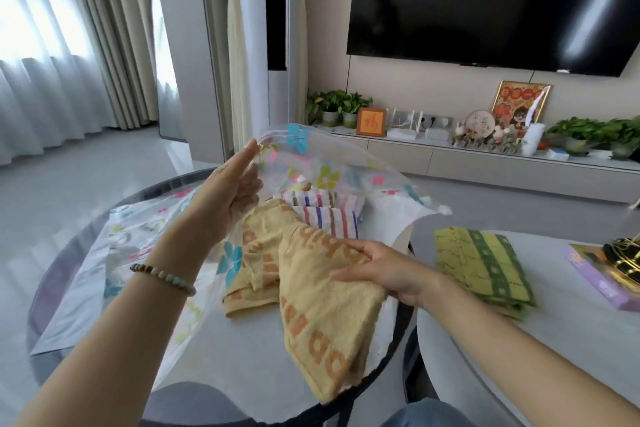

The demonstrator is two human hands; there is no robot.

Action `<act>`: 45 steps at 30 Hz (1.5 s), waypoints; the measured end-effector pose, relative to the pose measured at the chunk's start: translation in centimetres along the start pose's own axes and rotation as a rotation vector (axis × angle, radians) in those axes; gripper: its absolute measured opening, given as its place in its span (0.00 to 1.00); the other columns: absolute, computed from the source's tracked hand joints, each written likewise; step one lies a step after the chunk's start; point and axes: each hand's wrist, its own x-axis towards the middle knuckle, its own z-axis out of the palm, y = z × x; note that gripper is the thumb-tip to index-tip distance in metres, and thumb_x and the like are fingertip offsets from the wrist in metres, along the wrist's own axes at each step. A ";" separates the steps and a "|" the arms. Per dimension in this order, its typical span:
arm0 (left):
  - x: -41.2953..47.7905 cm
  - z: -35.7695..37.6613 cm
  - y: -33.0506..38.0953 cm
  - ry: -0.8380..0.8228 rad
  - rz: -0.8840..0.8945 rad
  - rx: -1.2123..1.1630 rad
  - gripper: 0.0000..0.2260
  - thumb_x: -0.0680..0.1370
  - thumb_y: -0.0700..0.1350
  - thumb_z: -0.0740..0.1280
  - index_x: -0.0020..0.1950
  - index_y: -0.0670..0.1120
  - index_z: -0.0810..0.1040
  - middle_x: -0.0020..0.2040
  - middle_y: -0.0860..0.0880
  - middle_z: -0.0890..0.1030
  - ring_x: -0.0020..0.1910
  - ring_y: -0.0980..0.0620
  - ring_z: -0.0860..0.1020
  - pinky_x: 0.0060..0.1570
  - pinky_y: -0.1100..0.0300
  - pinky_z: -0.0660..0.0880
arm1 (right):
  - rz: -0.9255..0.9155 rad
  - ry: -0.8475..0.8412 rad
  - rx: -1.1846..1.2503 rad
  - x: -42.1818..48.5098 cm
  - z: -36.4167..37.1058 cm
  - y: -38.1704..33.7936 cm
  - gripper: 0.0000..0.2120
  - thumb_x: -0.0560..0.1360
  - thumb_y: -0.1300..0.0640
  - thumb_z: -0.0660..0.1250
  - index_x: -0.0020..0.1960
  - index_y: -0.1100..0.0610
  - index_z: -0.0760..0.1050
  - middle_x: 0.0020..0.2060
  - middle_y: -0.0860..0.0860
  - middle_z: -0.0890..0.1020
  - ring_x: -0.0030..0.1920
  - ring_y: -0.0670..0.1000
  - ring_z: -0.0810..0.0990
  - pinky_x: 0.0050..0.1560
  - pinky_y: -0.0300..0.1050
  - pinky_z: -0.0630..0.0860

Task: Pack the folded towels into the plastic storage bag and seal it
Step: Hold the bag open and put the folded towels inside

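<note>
A clear plastic storage bag point(332, 166) printed with coloured flowers lies on the round table. My left hand point(228, 194) lifts its upper flap, holding the mouth wide. Inside at the back sits a folded white towel with coloured stripes point(325, 215). My right hand point(384, 270) grips a yellow towel with orange letters point(322, 315), half in the bag's mouth, its lower end hanging over the table's near edge. A folded green and yellow checked towel point(485, 267) lies on the second table to the right, apart from both hands.
The round dark-rimmed table point(59, 274) stands in front of me, a pale second table point(460, 350) at the right. A purple box point(602, 277) with a gold object lies at its far right. A TV console with plants stands behind.
</note>
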 end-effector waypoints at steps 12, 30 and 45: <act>0.2 -0.5 0.8 -0.085 0.087 -0.006 0.11 0.79 0.53 0.60 0.56 0.54 0.79 0.27 0.54 0.60 0.23 0.60 0.58 0.20 0.70 0.58 | -0.128 0.361 0.540 15.1 1.1 2.0 0.35 0.76 0.64 0.65 0.76 0.52 0.51 0.74 0.53 0.61 0.68 0.53 0.70 0.62 0.47 0.69; 3.9 6.1 -5.1 -0.118 0.015 0.098 0.11 0.77 0.59 0.62 0.43 0.52 0.68 0.26 0.55 0.59 0.23 0.58 0.55 0.22 0.66 0.52 | -0.072 0.346 0.382 -5.3 -19.5 8.2 0.46 0.44 0.51 0.85 0.59 0.60 0.75 0.48 0.56 0.85 0.44 0.52 0.85 0.42 0.42 0.82; 7.2 9.3 -8.4 -0.045 -0.078 0.169 0.22 0.75 0.61 0.61 0.28 0.51 0.59 0.25 0.54 0.57 0.21 0.58 0.55 0.25 0.63 0.50 | 0.214 0.882 0.219 -2.0 -30.1 17.2 0.45 0.68 0.51 0.75 0.75 0.58 0.52 0.72 0.59 0.64 0.70 0.58 0.66 0.68 0.51 0.64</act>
